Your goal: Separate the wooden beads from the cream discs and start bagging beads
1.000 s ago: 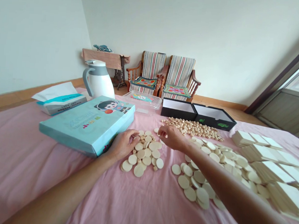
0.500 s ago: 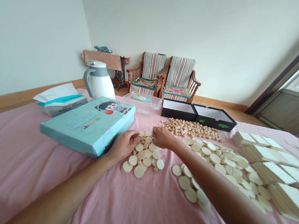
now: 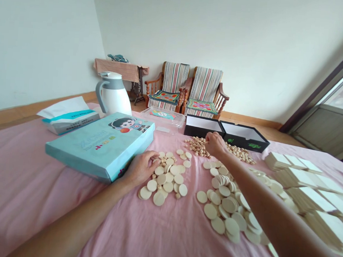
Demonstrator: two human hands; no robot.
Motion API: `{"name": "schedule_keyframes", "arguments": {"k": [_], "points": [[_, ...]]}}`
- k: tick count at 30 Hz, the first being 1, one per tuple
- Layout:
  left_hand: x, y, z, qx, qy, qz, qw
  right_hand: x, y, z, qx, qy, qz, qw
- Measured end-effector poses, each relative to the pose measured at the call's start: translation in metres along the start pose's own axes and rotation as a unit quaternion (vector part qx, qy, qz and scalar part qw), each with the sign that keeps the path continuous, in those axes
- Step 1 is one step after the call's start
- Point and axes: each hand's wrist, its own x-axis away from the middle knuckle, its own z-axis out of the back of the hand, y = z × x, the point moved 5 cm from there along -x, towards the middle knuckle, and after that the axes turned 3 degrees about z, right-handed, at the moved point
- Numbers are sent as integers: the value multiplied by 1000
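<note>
My left hand (image 3: 142,166) rests at the left edge of a small mixed pile of round wooden discs (image 3: 169,187) and little wooden beads. Its fingers are curved, the thumb apart from them, and nothing shows in its grasp. Farther out, my right hand (image 3: 215,144) is over the heap of wooden beads (image 3: 196,146), just in front of the black boxes. Its fingers are closed and bent downward; whatever is between the fingertips is hidden. Below my right forearm spreads a larger heap of wooden discs (image 3: 229,205), partly covered by the arm.
Left of the small pile lies a light-blue box (image 3: 100,143), with a tissue pack (image 3: 69,115) and a white jug (image 3: 116,97) behind. A clear plastic lid (image 3: 167,122) and two black boxes (image 3: 243,143) stand at the back. Stacked wooden squares (image 3: 316,193) fill the right side.
My right hand has moved from the small disc pile outward and right to the bead heap, uncovering discs at the small pile's far end. My left hand has stayed in place.
</note>
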Motion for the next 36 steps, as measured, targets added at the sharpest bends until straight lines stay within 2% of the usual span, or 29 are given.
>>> {"name": "schedule_keyframes", "arguments": {"k": [2, 4, 10, 12, 15, 22, 25, 28, 36], "points": [[0, 0, 0, -1, 1, -1, 1000, 2, 7, 2, 3, 7, -7, 1000], [0, 1, 1, -4, 0, -4, 1000, 5, -1, 1, -3, 1, 11, 1000], [-1, 1, 1, -2, 1, -3, 1000, 22, -77, -20, -55, -84, 160, 982], [0, 0, 1, -1, 2, -2, 1000, 28, -97, -28, -64, -107, 186, 975], [0, -1, 0, -1, 3, -2, 1000, 32, -111, -36, -60, -117, 185, 974], [0, -2, 0, -2, 10, -5, 1000, 30, -115, -43, -55, -112, 154, 980], [0, -2, 0, -1, 8, -4, 1000, 28, -114, -43, -57, -104, 142, 983], [0, -2, 0, 2, 5, -3, 1000, 21, -100, -36, -56, -86, 121, 987], [0, 0, 0, 5, -3, -1, 1000, -3, -11, -12, -2, -16, -15, 1000]]}}
